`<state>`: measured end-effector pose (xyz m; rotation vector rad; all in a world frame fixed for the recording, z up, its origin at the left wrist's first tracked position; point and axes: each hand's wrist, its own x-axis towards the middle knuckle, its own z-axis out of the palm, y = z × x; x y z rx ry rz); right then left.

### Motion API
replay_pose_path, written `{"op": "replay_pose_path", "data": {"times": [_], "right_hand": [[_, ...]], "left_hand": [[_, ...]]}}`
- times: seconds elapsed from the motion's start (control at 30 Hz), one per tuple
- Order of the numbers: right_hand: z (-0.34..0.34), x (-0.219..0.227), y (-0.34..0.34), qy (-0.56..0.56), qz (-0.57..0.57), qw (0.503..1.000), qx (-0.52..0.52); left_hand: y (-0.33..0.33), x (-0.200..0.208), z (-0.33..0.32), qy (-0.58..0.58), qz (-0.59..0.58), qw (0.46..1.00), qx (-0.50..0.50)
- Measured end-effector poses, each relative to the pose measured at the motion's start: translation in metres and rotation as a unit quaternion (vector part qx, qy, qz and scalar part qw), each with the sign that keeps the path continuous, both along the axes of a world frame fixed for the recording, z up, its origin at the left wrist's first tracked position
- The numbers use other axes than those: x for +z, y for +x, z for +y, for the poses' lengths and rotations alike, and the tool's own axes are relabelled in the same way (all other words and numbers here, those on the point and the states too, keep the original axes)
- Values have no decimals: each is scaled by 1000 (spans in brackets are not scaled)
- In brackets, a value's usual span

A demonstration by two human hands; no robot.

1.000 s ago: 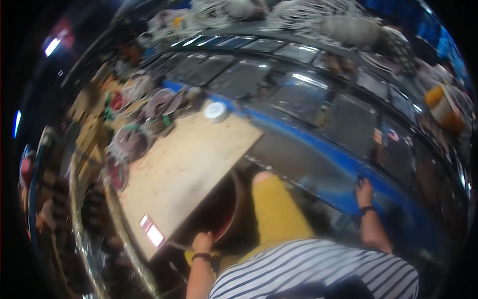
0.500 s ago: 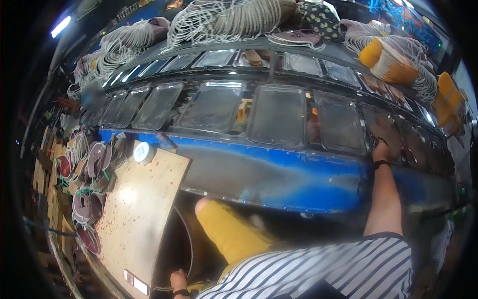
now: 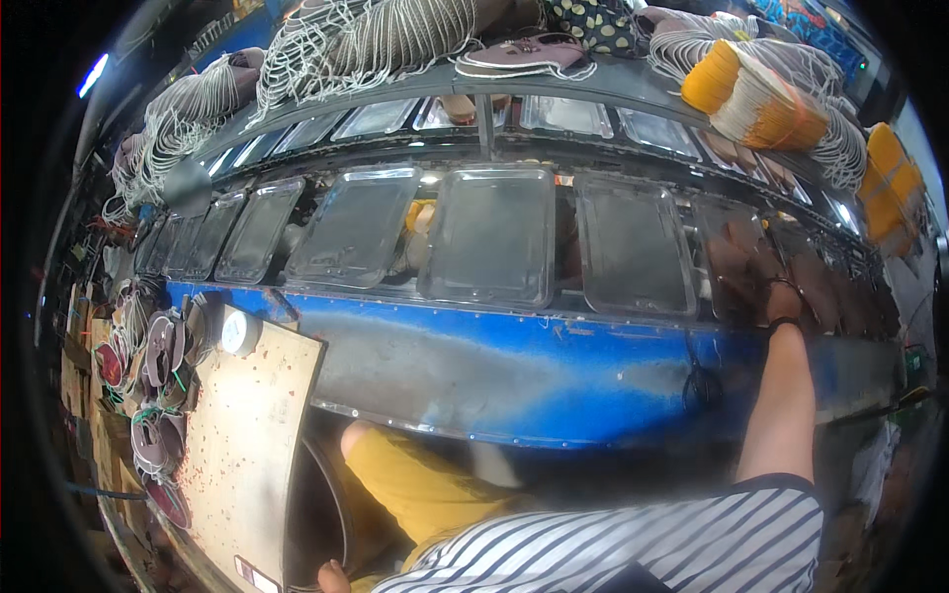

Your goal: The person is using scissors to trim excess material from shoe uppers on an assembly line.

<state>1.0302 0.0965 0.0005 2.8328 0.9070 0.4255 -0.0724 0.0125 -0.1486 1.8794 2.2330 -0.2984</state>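
Observation:
My right hand (image 3: 784, 300), with a dark band at its wrist, reaches to the far side of the blue-edged machine. Its fingers curl at the near rim of a tray (image 3: 730, 237) holding brown flat pieces (image 3: 730, 259); a small dark loop shows at the fingers, and what they grip is too small to make out. My left hand (image 3: 334, 577) is low at the bottom edge, mostly cut off, close to the pale board (image 3: 259, 435); its fingers are hidden. Grey rectangular trays (image 3: 486, 237) with shiny rims stand in a row along the machine.
A white round lid or tub (image 3: 239, 334) sits on the board, with a phone-like object (image 3: 257, 573) at its near end. Shoe uppers with white cords (image 3: 158, 440) lie at left. Corded bundles (image 3: 376, 49) and an orange-and-white stack (image 3: 753, 99) fill the upper shelf.
The view has turned so that the board and trays sit further left. My right hand stays at the trays with brown pieces. My left hand has sunk toward the bottom edge.

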Motion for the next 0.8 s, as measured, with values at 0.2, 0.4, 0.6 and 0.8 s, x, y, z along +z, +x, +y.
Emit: {"op": "replay_pose_path", "data": {"times": [0.2, 0.4, 0.6, 0.8], "right_hand": [[6, -5, -1, 71, 2, 993, 91], [25, 27, -45, 51, 33, 984, 169], [15, -9, -113, 1, 42, 982, 185], [76, 62, -196, 127, 95, 964, 213]], "left_hand": [[-6, 7, 3, -127, 106, 986, -31], [9, 14, -3, -53, 48, 997, 34], [35, 22, -8, 73, -44, 989, 124], [62, 50, -5, 70, 40, 996, 34]]}}
